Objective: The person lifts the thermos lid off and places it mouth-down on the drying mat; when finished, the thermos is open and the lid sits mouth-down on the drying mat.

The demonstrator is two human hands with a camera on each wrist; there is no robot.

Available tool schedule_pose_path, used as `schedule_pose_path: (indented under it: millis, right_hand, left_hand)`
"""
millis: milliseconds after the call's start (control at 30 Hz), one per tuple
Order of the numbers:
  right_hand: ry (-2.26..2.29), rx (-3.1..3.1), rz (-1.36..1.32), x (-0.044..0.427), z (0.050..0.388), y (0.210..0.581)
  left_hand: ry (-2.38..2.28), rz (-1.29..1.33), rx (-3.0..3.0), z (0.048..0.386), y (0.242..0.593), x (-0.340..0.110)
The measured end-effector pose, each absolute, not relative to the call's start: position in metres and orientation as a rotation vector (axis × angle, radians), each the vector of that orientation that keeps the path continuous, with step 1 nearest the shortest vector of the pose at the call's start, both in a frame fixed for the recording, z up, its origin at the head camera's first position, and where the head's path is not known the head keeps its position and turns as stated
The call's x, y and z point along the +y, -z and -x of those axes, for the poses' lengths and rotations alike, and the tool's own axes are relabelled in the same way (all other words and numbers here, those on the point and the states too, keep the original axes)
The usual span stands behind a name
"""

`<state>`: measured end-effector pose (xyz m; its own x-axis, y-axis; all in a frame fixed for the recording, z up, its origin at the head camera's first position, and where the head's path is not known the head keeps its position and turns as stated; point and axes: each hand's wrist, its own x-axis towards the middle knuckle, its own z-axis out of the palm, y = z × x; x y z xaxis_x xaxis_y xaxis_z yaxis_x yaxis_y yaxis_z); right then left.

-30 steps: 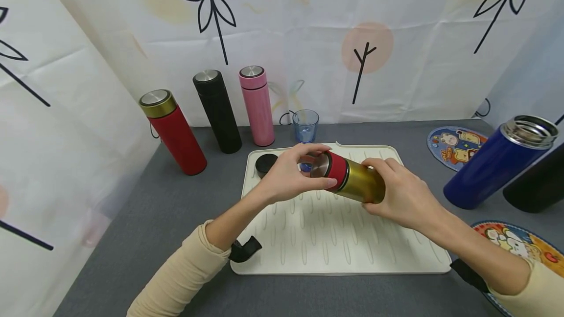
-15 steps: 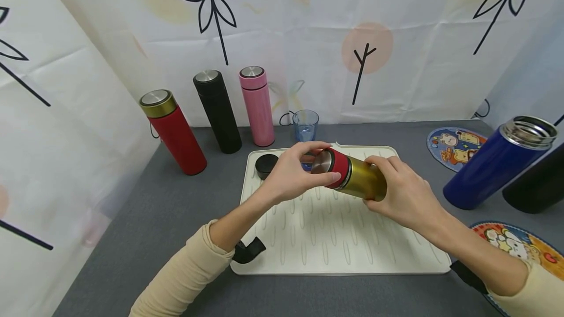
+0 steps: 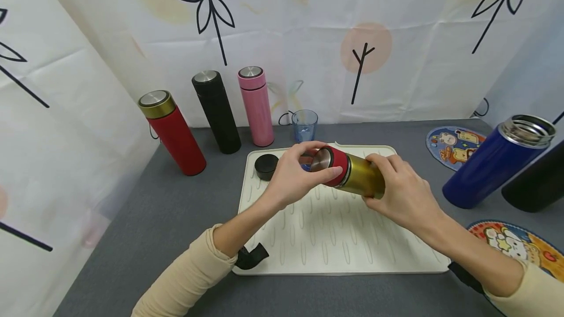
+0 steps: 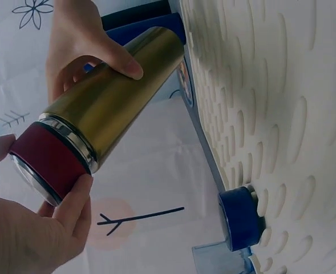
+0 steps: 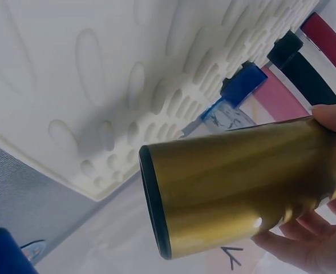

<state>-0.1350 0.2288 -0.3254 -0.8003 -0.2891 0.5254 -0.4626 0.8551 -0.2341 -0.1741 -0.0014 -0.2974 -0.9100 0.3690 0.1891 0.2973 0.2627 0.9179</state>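
A gold bottle (image 3: 364,178) is held tilted above the white ribbed mat (image 3: 326,238). The left hand (image 3: 294,175) grips its red lid (image 3: 338,165) between thumb and fingers; a silver ring shows between lid and body in the left wrist view. Round the gold body curls the right hand (image 3: 403,192), near the base. In the right wrist view the gold body (image 5: 242,182) hangs over the mat with its dark base toward the camera. On the mat lie a black lid (image 3: 266,167) and a blue lid (image 4: 240,218), the latter mostly behind the left hand in the head view.
Red (image 3: 178,141), black (image 3: 217,114) and pink (image 3: 257,111) bottles stand at the back left, beside a blue glass (image 3: 304,126). To the right are a lidless blue bottle (image 3: 495,165), a black bottle (image 3: 535,185) and two patterned round mats (image 3: 456,146).
The left hand and the red lid have shifted very slightly, with the thumb reaching further across the lid. Both hands keep their grip on the bottle.
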Motion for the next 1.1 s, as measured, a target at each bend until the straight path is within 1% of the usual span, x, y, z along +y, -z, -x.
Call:
schedule_pose_path:
  millis: [200, 300, 367, 567, 700, 867, 1100]
  right_hand:
    - [-0.526, -2.565, -0.59, 0.232, 0.136, 0.325]
    - [-0.527, -2.563, -0.585, 0.231, 0.136, 0.326]
    - [-0.52, -2.558, -0.573, 0.23, 0.136, 0.327]
    - [-0.498, -2.557, -0.539, 0.228, 0.134, 0.326]
    - [-0.494, -2.555, -0.542, 0.228, 0.135, 0.325]
    - [-0.504, -2.577, -0.542, 0.23, 0.134, 0.325]
    - [-0.519, -2.673, -0.533, 0.231, 0.133, 0.323]
  left_hand:
    - [-1.777, -0.802, 2.425, 0.177, 0.303, -0.001]
    - [-1.775, -0.826, 2.456, 0.175, 0.304, 0.0]
    - [-1.753, -0.798, 2.509, 0.173, 0.303, 0.002]
    - [-1.749, -0.589, 2.5, 0.172, 0.3, 0.004]
    - [-1.71, -0.589, 2.446, 0.174, 0.299, 0.001]
    - [-1.624, -0.784, 2.369, 0.18, 0.299, -0.003]
    - [-1.479, -1.255, 2.323, 0.195, 0.302, -0.01]
